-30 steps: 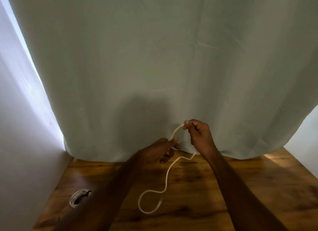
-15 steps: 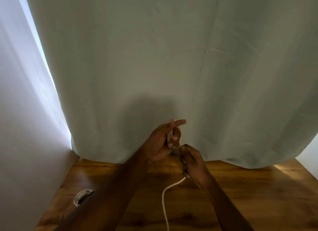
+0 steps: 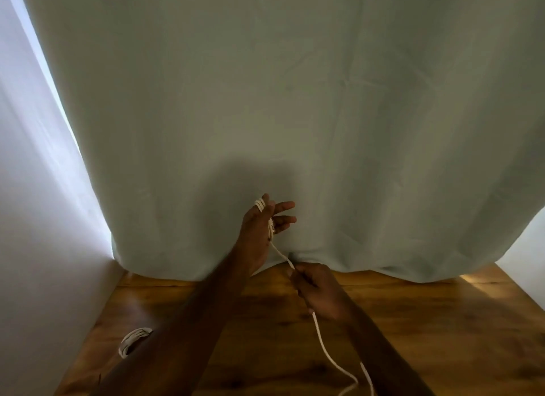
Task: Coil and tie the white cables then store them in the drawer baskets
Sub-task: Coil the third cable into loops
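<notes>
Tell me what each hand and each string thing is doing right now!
left hand: raised, fingers spread, cable wound round them.
right hand: pinches the cable, pulling it taut.
white cable: partly coiled, tail loose over the table.
coiled cable: bundled, lying on the wooden table.

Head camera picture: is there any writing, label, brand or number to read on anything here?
None. The curtain, the wooden table, the white cable wound on the left hand and pinched by the right hand, and the coiled cable show no lettering.
</notes>
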Motion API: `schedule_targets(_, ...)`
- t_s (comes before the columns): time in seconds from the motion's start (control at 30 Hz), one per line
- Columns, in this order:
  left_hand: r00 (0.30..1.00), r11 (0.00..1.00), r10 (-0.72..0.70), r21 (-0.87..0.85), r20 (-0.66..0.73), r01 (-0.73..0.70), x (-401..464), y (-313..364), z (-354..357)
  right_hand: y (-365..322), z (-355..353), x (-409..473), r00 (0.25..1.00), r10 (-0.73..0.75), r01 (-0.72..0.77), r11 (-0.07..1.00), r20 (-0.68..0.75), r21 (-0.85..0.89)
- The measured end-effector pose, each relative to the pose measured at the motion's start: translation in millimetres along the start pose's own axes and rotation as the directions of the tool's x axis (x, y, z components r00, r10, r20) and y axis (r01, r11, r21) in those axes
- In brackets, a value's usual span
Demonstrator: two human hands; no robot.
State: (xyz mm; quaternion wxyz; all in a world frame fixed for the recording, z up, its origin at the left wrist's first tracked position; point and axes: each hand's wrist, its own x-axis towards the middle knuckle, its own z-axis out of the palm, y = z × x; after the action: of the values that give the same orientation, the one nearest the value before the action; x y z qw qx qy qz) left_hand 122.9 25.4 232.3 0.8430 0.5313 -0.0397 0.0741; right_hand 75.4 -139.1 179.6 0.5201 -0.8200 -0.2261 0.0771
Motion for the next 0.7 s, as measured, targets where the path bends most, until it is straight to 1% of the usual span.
schedule_targets(0.07, 0.999, 0.974, 0.034, 0.223, 0.017, -0.037, -0.3, -5.5, -5.8, -3.6, -4.6, 2.8, 0.998, -0.056, 0.056, 0.997, -0.002, -0.062)
schedule_targets(0.13, 0.996, 0.905, 0.042, 0.419, 0.073, -0.069, -3.5, -9.4, -9.2, -8.4, -9.4, 6.7, 0.993, -0.116, 0.115, 0.987, 0.001, -0.110)
schedule_targets(0.23, 0.991, 0.790, -0.009, 0.608, 0.131, -0.073, -6.6, -14.0, -15.1, -15.4, -20.9, 13.4, 0.985, -0.171, 0.166, 0.981, -0.036, -0.101)
schedule_targets(0.3, 0.986, 0.705, -0.079, 0.707, 0.146, -0.048, -8.6, -17.4, -20.2, -21.2, -31.5, 18.8, 0.977, -0.202, 0.194, 0.974, -0.064, -0.118)
schedule_targets(0.33, 0.979, 0.695, -0.127, 0.718, 0.162, -0.028, -10.4, -18.5, -21.1, -24.2, -36.2, 22.0, 0.974, -0.215, 0.204, 0.970, -0.071, -0.135)
schedule_targets(0.37, 0.965, 0.713, -0.183, 0.701, 0.187, -0.001, -12.8, -19.5, -21.8, -26.7, -39.6, 25.3, 0.972, -0.224, 0.211, 0.966, -0.076, -0.150)
schedule_targets(0.47, 0.909, 0.780, -0.358, 0.603, 0.212, 0.166, -25.3, -15.0, -16.7, -31.2, -43.9, 32.2, 0.970, -0.228, 0.214, 0.965, -0.085, -0.150)
schedule_targets(0.53, 0.879, 0.822, -0.394, 0.531, 0.268, 0.206, -31.9, -13.9, -16.3, -30.1, -43.5, 33.0, 0.966, -0.238, 0.224, 0.966, -0.104, -0.126)
schedule_targets(0.6, 0.826, 0.860, -0.435, 0.438, 0.358, 0.263, -35.5, -14.2, -18.7, -25.2, -42.6, 32.1, 0.963, -0.236, 0.224, 0.969, -0.130, -0.104)
schedule_targets(0.67, 0.767, 0.866, -0.481, 0.369, 0.424, 0.339, -36.1, -16.3, -22.8, -20.6, -41.8, 30.2, 0.966, -0.210, 0.197, 0.976, -0.153, -0.096)
schedule_targets(0.7, 0.753, 0.864, -0.491, 0.356, 0.438, 0.356, -36.8, -16.2, -24.8, -18.8, -41.3, 29.0, 0.968, -0.196, 0.184, 0.979, -0.155, -0.089)
